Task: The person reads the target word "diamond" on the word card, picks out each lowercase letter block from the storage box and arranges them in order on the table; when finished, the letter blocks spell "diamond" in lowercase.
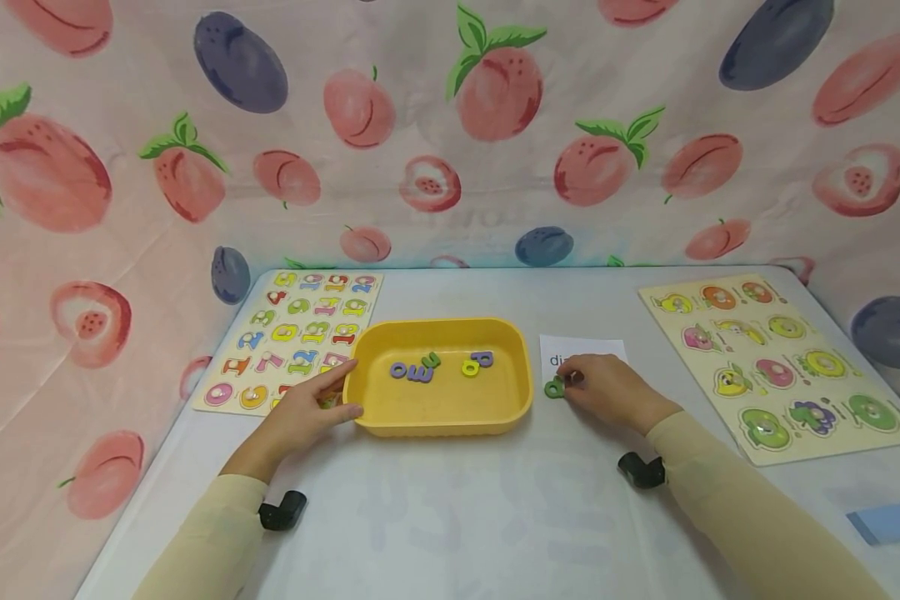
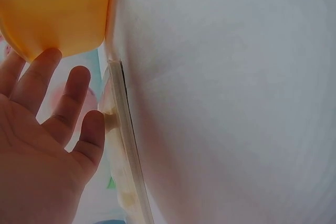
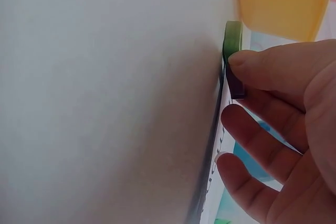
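Observation:
Against the left end of the yellow tray (image 1: 438,423) rests my left hand (image 1: 300,417), its fingers fairly straight and spread along the wall and rim. In the tray lie several loose letters: a purple ring-shaped one (image 1: 398,370), a purple one like an E (image 1: 420,375), a green one (image 1: 431,360), a yellow one (image 1: 470,368) and a purple one (image 1: 483,359). Just right of the tray, my right hand (image 1: 607,390) pinches a green letter (image 1: 553,389) between thumb and finger, low at the near-left edge of a white printed card (image 1: 581,344). The hand covers most of the card's word.
A number puzzle board (image 1: 225,392) lies behind the left hand, partly hidden by the tray. On the right is a fruit puzzle board (image 1: 742,358), with a blue block (image 1: 888,523) nearer the front. A fruit-patterned cloth (image 1: 487,225) hangs behind the white table.

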